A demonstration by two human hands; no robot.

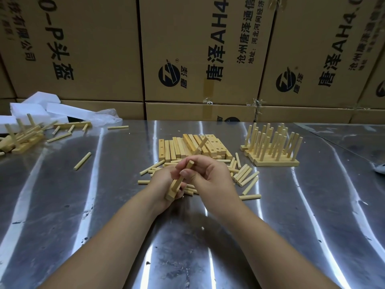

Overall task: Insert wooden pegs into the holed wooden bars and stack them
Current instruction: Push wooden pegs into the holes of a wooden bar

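Holed bar is tilted just above the worktop near centre, left grip clamped round it. Right grip pinches a peg standing in the bar's near end. Bar pile just behind, loose pegs scattered around, pegged stack to the right, cartons at the back.

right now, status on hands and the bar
Left hand grips bar, tilted. Right hand pinches peg at it, seating hidden. Loose pegs scattered beneath hands, nothing blocking.
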